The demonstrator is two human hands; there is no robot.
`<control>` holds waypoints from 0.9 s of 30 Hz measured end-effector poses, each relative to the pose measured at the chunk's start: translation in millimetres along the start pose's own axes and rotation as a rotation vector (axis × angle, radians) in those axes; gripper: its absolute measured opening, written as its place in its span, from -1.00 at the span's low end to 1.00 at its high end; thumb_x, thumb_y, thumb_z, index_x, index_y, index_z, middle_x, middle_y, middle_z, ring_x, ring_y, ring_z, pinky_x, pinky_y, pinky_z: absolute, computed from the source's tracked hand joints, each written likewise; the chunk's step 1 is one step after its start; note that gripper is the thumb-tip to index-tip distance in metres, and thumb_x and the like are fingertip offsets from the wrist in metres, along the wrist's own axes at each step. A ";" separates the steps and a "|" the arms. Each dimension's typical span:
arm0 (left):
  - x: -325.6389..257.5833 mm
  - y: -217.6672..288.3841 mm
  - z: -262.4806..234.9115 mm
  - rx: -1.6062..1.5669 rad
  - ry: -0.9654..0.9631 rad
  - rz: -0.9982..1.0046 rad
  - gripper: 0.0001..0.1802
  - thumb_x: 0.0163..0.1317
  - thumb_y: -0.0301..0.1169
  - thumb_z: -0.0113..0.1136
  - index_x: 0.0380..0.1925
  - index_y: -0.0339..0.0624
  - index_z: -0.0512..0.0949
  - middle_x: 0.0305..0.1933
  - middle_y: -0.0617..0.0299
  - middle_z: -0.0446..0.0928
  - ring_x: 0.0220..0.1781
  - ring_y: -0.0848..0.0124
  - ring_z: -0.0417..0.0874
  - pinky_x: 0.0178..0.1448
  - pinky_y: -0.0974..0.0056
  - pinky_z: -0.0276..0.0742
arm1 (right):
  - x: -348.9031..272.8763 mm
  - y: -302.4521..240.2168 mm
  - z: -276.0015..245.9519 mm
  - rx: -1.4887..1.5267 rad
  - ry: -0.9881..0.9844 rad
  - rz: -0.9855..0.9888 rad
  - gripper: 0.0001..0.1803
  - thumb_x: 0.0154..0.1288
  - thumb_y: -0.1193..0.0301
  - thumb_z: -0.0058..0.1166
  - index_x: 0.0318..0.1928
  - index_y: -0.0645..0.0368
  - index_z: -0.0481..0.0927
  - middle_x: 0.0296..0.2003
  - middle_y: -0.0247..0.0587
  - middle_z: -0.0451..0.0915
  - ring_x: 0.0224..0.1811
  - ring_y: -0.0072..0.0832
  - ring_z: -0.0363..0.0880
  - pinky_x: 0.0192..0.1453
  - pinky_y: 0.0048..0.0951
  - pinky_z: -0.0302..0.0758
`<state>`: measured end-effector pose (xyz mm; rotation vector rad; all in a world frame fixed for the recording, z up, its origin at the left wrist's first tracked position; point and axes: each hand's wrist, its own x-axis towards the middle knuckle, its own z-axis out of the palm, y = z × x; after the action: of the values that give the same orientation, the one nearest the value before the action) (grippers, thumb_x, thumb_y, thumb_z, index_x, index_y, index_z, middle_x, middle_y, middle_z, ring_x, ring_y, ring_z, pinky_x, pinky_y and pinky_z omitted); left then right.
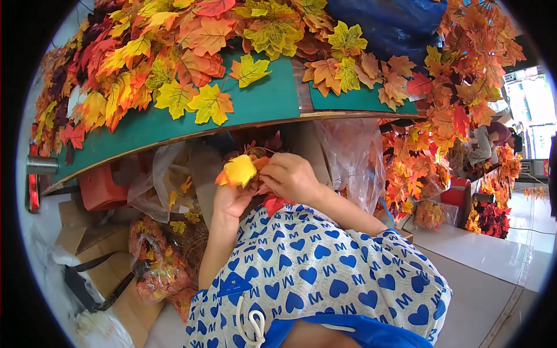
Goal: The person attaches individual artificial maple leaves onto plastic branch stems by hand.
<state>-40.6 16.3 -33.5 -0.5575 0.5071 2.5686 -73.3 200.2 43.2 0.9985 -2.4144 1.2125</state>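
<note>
Close to my lap, in front of the table edge, both my hands are on a small bunch of artificial maple leaves [241,170] in yellow, orange and red. My left hand [231,200] is closed around the lower part of the bunch, with the bright yellow leaf standing above its fingers. From the other side, my right hand [293,177] pinches the bunch beside an orange leaf; its fingertips are partly hidden. A red leaf [275,204] hangs below the hands, against my heart-patterned apron [336,272]. Behind them, thin stems and dark red leaves show in the shade.
Heaps of artificial leaves [191,35] cover much of the green tabletop [261,95]. A blue plastic bag [386,29] lies at the back. Bagged leaves [165,261] and cardboard [125,284] stand at left. Leaf garlands [406,162] hang at right; a person [486,142] sits farther off.
</note>
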 end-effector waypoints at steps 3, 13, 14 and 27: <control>1.4 -14.3 -4.0 0.053 0.046 0.167 -0.59 0.25 -0.10 0.03 -0.02 -0.10 0.47 -0.05 0.21 0.52 0.00 0.32 0.53 0.04 0.26 0.47 | -11.3 6.8 7.7 -0.177 -0.044 -0.111 -0.84 -0.12 0.47 0.24 -0.45 0.17 0.56 -0.51 -0.24 0.43 -0.47 -0.30 0.49 -0.41 -0.36 0.45; -7.5 0.7 28.3 0.236 0.138 0.495 -0.76 0.12 -0.62 0.19 -0.17 -0.29 0.53 -0.26 0.22 0.56 -0.29 0.46 0.60 -0.14 0.37 0.57 | 18.5 13.1 -60.1 0.154 -0.220 0.127 -0.87 0.03 0.47 0.19 -0.36 0.20 0.61 -0.43 -0.15 0.57 -0.35 -0.20 0.55 -0.25 -0.29 0.49; -10.2 1.2 34.3 0.235 0.137 0.497 -0.76 0.12 -0.62 0.19 -0.17 -0.29 0.53 -0.26 0.22 0.56 -0.29 0.46 0.60 -0.14 0.37 0.57 | 33.3 16.1 -77.9 0.130 -0.025 0.189 -0.87 0.07 0.49 0.15 -0.31 0.20 0.62 -0.42 -0.09 0.58 -0.32 -0.17 0.55 -0.22 -0.26 0.49; -21.6 -17.8 38.9 0.307 -0.140 0.312 -0.66 0.22 -0.60 0.10 0.03 -0.26 0.51 -0.32 0.25 0.46 -0.36 0.49 0.45 -0.39 0.48 0.34 | 125.4 129.4 -124.8 -0.719 0.217 0.189 -0.84 0.15 0.40 0.11 -0.28 0.20 0.63 -0.38 0.00 0.56 -0.26 -0.10 0.54 -0.18 -0.21 0.46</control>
<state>-25.5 40.4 5.2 -0.2009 0.9826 2.7141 -261.6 293.7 105.3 0.4045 -2.4905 0.3825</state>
